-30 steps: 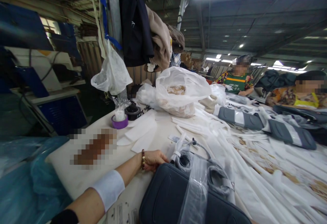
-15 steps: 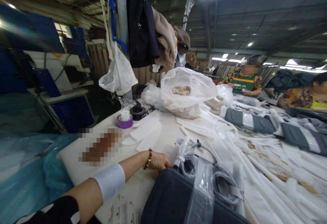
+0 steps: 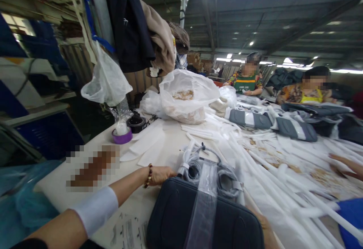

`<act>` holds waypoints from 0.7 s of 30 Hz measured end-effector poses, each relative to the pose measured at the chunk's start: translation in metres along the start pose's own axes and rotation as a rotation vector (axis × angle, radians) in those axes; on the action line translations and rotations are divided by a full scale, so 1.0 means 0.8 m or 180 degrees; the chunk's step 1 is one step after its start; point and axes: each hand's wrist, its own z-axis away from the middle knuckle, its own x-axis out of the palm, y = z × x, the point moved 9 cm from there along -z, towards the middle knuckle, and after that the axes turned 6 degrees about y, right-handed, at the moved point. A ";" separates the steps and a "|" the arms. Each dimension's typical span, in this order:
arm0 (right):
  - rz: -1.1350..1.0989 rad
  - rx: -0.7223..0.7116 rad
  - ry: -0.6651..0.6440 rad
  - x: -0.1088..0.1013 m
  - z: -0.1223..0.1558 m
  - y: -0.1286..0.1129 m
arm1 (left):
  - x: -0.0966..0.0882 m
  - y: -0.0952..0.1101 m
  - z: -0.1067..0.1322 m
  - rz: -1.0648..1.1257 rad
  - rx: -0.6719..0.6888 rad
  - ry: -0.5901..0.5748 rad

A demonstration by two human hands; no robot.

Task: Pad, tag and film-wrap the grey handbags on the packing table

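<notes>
Monitoring remotely, I judge that the padded case (image 3: 170, 215), right of and nearer than the purple tape roll (image 3: 122, 138), could twist and shed its coiled cables (image 3: 227, 192) if raised unevenly, since the left hand (image 3: 159, 175) grasps one corner while I cannot tell whether the right hand (image 3: 263, 224) grips.

I can't read a single word for sure: the pale lettering on the green apron (image 3: 245, 84) blurs, the print on the sheet (image 3: 127, 228) is too faint, and the black roll (image 3: 137, 123) bears tiny white marks.
</notes>
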 end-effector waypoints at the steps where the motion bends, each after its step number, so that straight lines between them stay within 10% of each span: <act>1: -0.0045 -0.0003 -0.0076 0.008 0.004 -0.007 | 0.003 0.003 0.001 -0.0052 -0.0007 -0.0048; 21: -0.0019 -0.0311 -0.1103 0.048 0.020 -0.043 | 0.015 0.026 0.013 -0.0808 0.0212 -0.0413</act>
